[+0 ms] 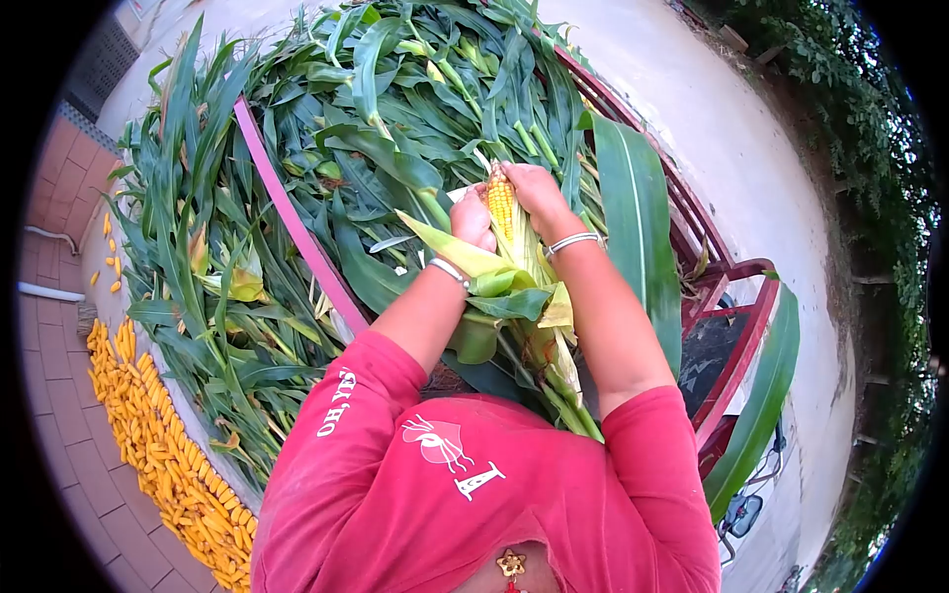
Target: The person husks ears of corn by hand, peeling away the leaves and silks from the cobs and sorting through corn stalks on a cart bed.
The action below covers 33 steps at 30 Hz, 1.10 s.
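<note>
A partly husked ear of corn stands between my two hands, its yellow kernels bare near the tip. Pale green husk is peeled down around its lower end, and the stalk reaches back toward my body. My left hand is closed beside the ear; its fingertips are partly hidden, and it seems to grip husk there. At the tip, my right hand is closed with its fingers against the ear. Long green leaves hang close to my right forearm.
Cut corn stalks pile over a cart with a red metal frame and a pink rail. Husked yellow cobs lie heaped on the ground at left. Trees line the right side.
</note>
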Each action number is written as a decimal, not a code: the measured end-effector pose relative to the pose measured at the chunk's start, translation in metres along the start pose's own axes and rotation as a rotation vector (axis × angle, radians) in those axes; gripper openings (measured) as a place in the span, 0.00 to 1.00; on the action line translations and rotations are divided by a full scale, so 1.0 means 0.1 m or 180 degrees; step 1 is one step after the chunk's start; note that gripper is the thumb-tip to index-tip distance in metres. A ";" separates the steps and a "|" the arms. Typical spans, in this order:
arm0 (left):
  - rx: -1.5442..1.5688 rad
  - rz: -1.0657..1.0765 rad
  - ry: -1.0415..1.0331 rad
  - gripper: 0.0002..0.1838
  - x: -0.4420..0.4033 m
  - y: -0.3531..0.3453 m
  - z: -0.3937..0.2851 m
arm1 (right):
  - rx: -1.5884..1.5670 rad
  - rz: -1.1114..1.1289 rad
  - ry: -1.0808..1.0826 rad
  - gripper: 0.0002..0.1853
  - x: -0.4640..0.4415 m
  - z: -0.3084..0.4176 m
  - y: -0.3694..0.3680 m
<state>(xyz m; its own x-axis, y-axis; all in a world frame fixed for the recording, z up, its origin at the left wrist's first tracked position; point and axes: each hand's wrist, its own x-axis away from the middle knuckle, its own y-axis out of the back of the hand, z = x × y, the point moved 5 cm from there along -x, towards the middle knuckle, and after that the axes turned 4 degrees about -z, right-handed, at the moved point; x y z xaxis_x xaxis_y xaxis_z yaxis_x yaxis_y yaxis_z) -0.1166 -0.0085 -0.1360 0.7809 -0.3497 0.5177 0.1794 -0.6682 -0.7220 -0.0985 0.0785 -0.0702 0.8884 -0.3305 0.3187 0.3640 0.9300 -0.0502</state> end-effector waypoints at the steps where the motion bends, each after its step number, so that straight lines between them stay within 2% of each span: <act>1: 0.0006 0.0011 -0.0001 0.16 0.02 -0.03 0.00 | 0.0076 -0.0149 0.0186 0.14 -0.02 -0.01 0.04; 3: -0.0091 -0.0286 -0.0046 0.16 0.06 -0.02 -0.02 | 0.0019 -0.0285 0.0269 0.14 -0.08 -0.09 0.06; 5: -0.0126 -0.0265 -0.0151 0.15 0.04 0.00 -0.02 | -0.0043 -0.0415 0.0338 0.14 -0.16 -0.19 0.08; 7: -0.0160 -0.0246 -0.0260 0.15 0.10 -0.04 -0.07 | 0.0657 -0.0853 0.0603 0.14 -0.17 -0.15 0.12; 9: -0.0488 -0.0225 -0.0445 0.15 0.22 -0.07 -0.13 | 0.0643 -0.1038 0.0631 0.14 -0.09 -0.10 0.13; 11: -0.0302 -0.0137 -0.0448 0.15 0.34 -0.10 -0.17 | 0.0630 -0.1229 0.0663 0.14 0.08 0.04 0.12; 13: 0.0145 -0.0010 -0.0330 0.15 0.44 -0.17 -0.22 | -0.0078 -0.1396 0.0485 0.15 0.20 0.12 0.11; 14: 0.0147 -0.0006 -0.0334 0.15 0.50 -0.17 -0.26 | -0.0078 -0.1395 0.0491 0.15 0.18 0.14 0.18; 16: 0.0159 -0.0085 -0.0509 0.15 0.61 -0.13 -0.39 | -0.1882 -0.2062 0.0055 0.15 0.19 0.09 0.53; 17: 0.0214 -0.0326 -0.0496 0.22 0.52 -0.05 -0.37 | -0.1912 -0.1909 0.0071 0.15 0.19 0.15 0.64; 19: 0.0147 -0.0211 -0.0483 0.23 0.52 -0.03 -0.37 | -0.1647 -0.1448 0.0078 0.16 0.30 0.33 0.66; 20: 0.0091 -0.0087 -0.0477 0.23 0.53 -0.03 -0.38 | -0.1646 -0.1459 0.0078 0.16 0.36 0.37 0.63; 22: 0.0118 0.0010 -0.0340 0.24 0.50 -0.04 -0.36 | -0.0185 -0.0761 0.0159 0.20 0.48 0.54 0.32; 24: 0.0116 0.0003 -0.0320 0.25 0.51 -0.04 -0.35 | 0.0670 -0.0544 -0.0120 0.24 0.40 0.36 0.18; 26: 0.0133 0.0041 -0.0221 0.24 0.60 -0.10 -0.39 | 0.0689 0.0328 -0.0105 0.24 0.32 0.15 -0.04; 28: 0.0043 0.0116 -0.0324 0.15 0.50 -0.03 -0.37 | 0.0012 0.0379 0.0357 0.20 0.21 -0.02 -0.20; 29: 0.0052 0.0075 -0.0379 0.15 0.41 0.04 -0.34 | -0.0792 0.0290 -0.0033 0.16 0.22 -0.10 -0.22; 30: 0.0053 0.0079 -0.0389 0.15 0.37 0.06 -0.33 | -0.0792 0.0297 -0.0025 0.16 0.22 -0.07 -0.24; 33: -0.0077 0.0124 -0.0670 0.15 0.33 0.11 -0.33 | -0.0757 -0.0342 -0.0164 0.14 0.33 0.04 -0.20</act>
<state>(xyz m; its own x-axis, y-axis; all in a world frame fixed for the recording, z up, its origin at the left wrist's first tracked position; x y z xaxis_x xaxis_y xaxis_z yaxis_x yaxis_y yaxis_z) -0.1085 -0.0493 -0.1119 0.8951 -0.2326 0.3804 0.1340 -0.6733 -0.7271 -0.0772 0.0492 -0.0553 0.8280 -0.4110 0.3815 0.5163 0.8242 -0.2325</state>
